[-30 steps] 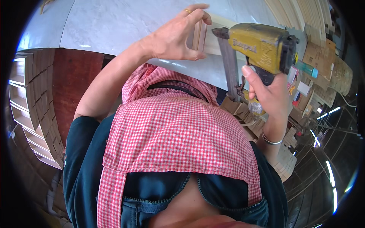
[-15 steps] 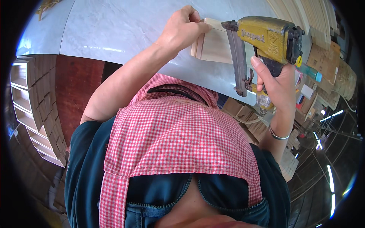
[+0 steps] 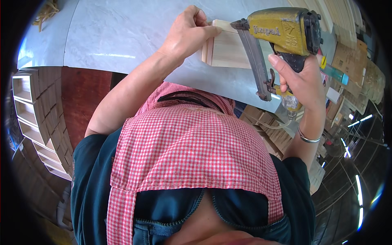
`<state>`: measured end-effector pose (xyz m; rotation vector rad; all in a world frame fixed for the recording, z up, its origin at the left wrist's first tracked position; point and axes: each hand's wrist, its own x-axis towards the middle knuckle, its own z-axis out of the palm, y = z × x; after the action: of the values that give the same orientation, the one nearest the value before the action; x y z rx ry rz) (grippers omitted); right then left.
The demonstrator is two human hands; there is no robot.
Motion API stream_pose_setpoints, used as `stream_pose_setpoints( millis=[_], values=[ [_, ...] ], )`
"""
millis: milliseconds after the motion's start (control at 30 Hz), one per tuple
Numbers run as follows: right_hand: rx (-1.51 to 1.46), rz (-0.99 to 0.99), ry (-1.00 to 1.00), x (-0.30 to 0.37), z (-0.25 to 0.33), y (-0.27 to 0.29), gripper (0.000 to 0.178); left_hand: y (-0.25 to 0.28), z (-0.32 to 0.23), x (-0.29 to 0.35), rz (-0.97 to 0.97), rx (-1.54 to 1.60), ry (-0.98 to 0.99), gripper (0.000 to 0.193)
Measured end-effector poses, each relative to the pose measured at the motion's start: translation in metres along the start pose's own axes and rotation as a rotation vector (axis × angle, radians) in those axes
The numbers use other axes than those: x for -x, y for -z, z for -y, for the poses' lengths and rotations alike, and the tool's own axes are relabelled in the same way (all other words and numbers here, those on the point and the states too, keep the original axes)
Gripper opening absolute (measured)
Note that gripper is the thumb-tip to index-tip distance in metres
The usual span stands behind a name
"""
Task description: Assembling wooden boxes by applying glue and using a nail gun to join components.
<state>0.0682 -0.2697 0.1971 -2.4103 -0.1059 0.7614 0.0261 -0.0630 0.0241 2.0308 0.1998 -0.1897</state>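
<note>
A pale wooden box-like piece point(image 3: 230, 53) lies on the grey marbled tabletop in front of me. My left hand point(image 3: 188, 34) is closed at its left end, thumb pressed on the upper left corner and fingers curled behind. My right hand point(image 3: 304, 79) is wrapped around the black grip of a yellow nail gun point(image 3: 281, 30), thumb on the near side. The gun's dark nose rests at or just above the box's far edge, to the right of my left thumb. Its slanting magazine hides the box's right part.
Long wooden strips point(image 3: 341, 20) lie at the far right, near cardboard point(image 3: 349, 61) and a teal-capped bottle point(image 3: 337, 74). Stacked wooden boxes point(image 3: 30, 106) stand at the left, below the tabletop point(image 3: 114, 32). An air hose point(image 3: 271, 125) hangs near the gun.
The nail gun has shifted slightly up and to the left in the picture, its nose closer to my left thumb. My left hand keeps its hold on the wooden piece.
</note>
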Motion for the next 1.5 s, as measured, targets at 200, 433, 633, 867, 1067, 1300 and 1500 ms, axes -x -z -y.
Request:
stream_pose_setpoints(
  millis=[200,433,633,867,1067,1300,1500],
  values=[
    [-0.049,-0.146,-0.08,0.017,-0.024,0.018,0.026,0.003,0.006,0.015,-0.014,-0.34,-0.238,0.055],
    [-0.129,-0.268,-0.107,0.027,-0.059,0.036,0.025,-0.058,-0.052,0.002,-0.038,-0.711,-0.529,0.075],
    [-0.156,-0.224,-0.109,0.026,-0.07,0.039,0.025,-0.063,-0.059,0.002,-0.027,-0.761,-0.631,0.082],
    [-0.145,-0.171,-0.095,0.018,-0.071,0.04,0.024,-0.062,-0.057,0.0,-0.087,-0.737,-0.712,0.074],
    [-0.136,-0.153,-0.113,0.015,-0.07,0.043,0.024,-0.06,-0.059,0.001,-0.02,-0.714,-0.641,0.082],
    [-0.151,-0.241,-0.133,0.025,-0.078,0.038,0.027,-0.063,-0.055,0.001,-0.015,-0.702,-0.634,0.084],
    [-0.153,-0.725,-0.308,0.058,-0.137,0.032,0.034,-0.06,-0.043,-0.004,-0.124,-0.701,-0.78,0.074]
  ],
)
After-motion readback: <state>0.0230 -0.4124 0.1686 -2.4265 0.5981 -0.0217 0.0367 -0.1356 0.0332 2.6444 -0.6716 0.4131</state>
